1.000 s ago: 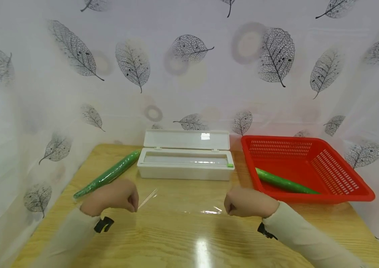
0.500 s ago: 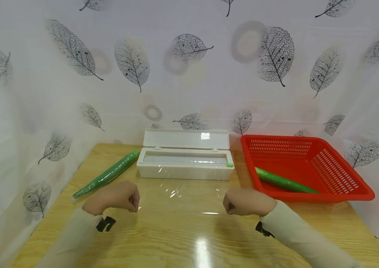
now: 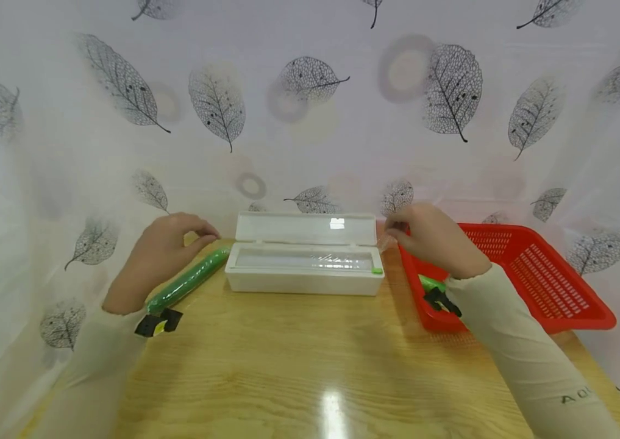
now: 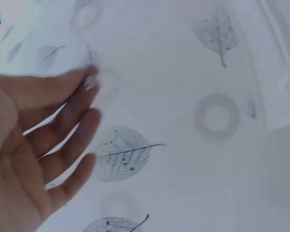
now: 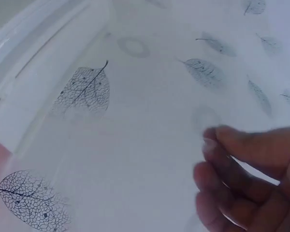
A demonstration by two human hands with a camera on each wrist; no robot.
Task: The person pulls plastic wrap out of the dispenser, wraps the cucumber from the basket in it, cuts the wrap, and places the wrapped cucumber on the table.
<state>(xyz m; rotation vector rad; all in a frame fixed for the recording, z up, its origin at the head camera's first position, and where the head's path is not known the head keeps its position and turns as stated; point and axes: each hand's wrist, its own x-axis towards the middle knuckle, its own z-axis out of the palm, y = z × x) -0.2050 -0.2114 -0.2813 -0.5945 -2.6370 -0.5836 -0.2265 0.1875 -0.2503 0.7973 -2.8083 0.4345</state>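
A white cling film dispenser box [image 3: 304, 281] stands at the back of the table with its lid [image 3: 299, 228] raised. To its left, my left hand [image 3: 163, 255] has thumb and forefinger together; in the left wrist view a clear glint of cling film [image 4: 90, 83] shows at those fingertips. My right hand [image 3: 434, 236] pinches the clear cling film [image 3: 386, 242] by the box's right end. The sheet's transparency hides most of its outline, though reflections appear over the box opening. A glossy, film-wrapped cucumber [image 3: 194, 277] lies below and beside my left hand.
At the right is a red plastic basket [image 3: 564, 277] with a green cucumber [image 3: 431, 283] inside, partly covered by my right wrist. A green slider [image 3: 377, 271] sits at the box's right front. Behind hangs a leaf-patterned curtain [image 3: 310, 140].
Both hands have moved from in front of the box up and forward to its two ends, carrying the cling film over it. Box, basket and cucumbers have stayed in place.
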